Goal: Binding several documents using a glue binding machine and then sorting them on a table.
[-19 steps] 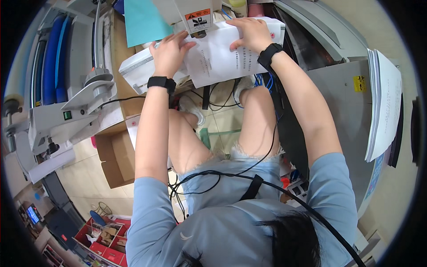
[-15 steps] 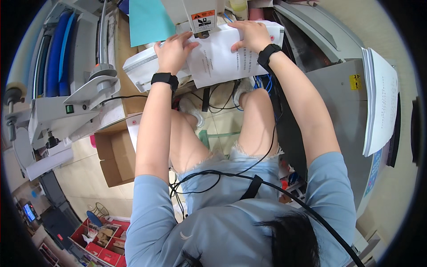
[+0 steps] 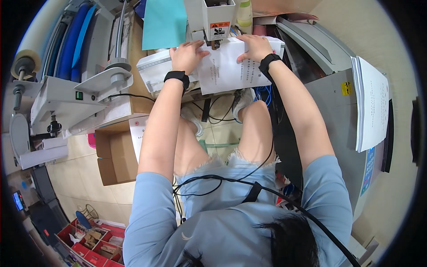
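White printed sheets (image 3: 229, 73) lie on the light table of a white upright machine (image 3: 219, 11), under its head. A small dark metal part (image 3: 215, 44) of the head comes down at the far edge of the sheets. My left hand (image 3: 187, 57) rests on their left side, fingers stretched toward the head and thumb apart. On the right part of the sheets lies my right hand (image 3: 255, 48), its thumb and forefinger spread wide. Neither hand is closed round anything. Whether the sheets are one or several under my hands, I cannot tell.
A roller machine (image 3: 66, 53) with blue rollers stands at the left, beside a turquoise sheet (image 3: 164, 24). An open cardboard box (image 3: 118, 153) is low on the left. A thick paper stack (image 3: 371, 104) rests on a grey machine (image 3: 331, 111) at the right. Black cables (image 3: 213, 175) cross my lap.
The whole view has shifted. Against the machine head, the sheets and my right hand sit slightly further left. My left hand keeps nearly the same place beside the head.
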A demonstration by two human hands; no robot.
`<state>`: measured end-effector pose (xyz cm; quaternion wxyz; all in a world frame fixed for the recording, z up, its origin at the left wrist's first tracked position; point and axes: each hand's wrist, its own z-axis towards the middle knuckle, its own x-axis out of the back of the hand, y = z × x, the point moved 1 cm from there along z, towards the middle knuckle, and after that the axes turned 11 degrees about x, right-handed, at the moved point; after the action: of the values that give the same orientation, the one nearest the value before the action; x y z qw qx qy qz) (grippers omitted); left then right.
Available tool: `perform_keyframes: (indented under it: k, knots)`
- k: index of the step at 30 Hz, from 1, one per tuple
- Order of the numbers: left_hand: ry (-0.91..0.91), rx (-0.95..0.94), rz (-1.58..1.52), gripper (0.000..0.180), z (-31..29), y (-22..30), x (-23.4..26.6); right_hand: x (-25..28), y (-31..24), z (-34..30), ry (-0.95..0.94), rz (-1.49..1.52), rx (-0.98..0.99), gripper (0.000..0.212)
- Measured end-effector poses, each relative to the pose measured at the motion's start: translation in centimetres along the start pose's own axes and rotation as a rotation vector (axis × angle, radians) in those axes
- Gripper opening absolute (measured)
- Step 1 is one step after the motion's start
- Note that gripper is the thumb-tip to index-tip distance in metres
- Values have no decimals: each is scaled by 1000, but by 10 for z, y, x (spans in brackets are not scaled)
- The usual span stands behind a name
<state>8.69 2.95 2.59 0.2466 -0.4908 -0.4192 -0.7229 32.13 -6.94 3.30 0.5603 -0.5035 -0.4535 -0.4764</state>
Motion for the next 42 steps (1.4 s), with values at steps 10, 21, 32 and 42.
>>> perform_keyframes:
  k: [10, 21, 32, 42]
  knots:
    - [345, -21, -276, 24, -36, -4, 7, 11, -36, -17, 422, 8, 30, 21]
    - [675, 785, -1032, 29, -340, -168, 194, 213, -129, -259, 1015, -251, -256, 38]
    - [533, 1180, -1126, 35, -427, -247, 50, 221, -91, -313, 446, -526, -676, 33]
    - [-42, 821, -822, 60, -353, -160, 88, 247, -188, -260, 370, 293, 649, 19]
